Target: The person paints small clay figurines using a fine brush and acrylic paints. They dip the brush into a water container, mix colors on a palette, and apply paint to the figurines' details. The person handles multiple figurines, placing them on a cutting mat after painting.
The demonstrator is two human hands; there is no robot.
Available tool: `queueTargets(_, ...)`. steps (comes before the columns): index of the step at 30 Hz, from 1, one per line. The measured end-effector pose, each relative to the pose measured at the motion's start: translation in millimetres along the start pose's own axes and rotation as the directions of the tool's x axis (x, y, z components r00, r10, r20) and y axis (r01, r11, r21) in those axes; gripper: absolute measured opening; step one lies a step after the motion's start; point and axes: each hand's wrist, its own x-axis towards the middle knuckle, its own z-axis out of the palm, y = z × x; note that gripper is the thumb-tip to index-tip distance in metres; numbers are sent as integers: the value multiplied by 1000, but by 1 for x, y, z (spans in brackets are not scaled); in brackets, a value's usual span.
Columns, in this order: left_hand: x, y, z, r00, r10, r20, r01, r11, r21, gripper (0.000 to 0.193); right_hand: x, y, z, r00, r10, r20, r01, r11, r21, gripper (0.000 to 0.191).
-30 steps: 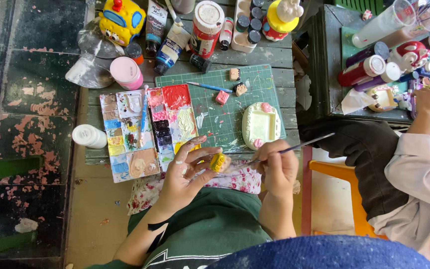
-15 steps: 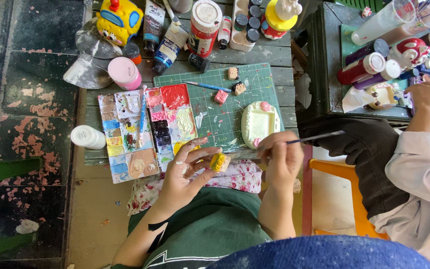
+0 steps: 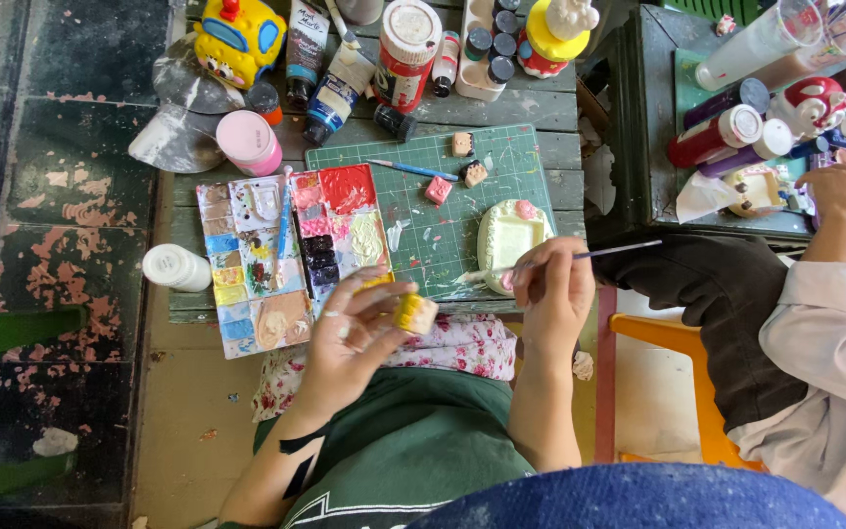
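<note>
Person: dark green garment with black strap, blue cap brim at lower edge, bare forearms, left hand (image 3: pixel 350 338), right hand (image 3: pixel 552 294).

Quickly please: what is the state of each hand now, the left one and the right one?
Left hand: closed on a small yellow painted figurine.
Right hand: closed on a thin paintbrush, tip over the cream tray piece.

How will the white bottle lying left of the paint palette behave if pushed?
The white bottle lies on its side near the table edge, so it would likely roll. It looks like smooth plastic, probably light and a bit slippery. Neither hand is near it.
</note>
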Motion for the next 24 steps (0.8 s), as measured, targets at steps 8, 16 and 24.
queueTargets(8, -14, 39, -73, 900, 273, -340, -312, 948, -63, 83, 11, 52, 36, 977, 95, 190, 27, 831, -556, 6)
queueTargets(16, -29, 42, -102, 868, 282, -409, -337, 939, -65, 87, 5, 91, 72, 931, -20, 364, 286, 658, -696, 6)
queueTargets(24, -26, 44, -104, 879, 266, -396, -304, 952, -35, 76, 7, 78, 84, 908, -34, 417, 355, 592, -723, 6)
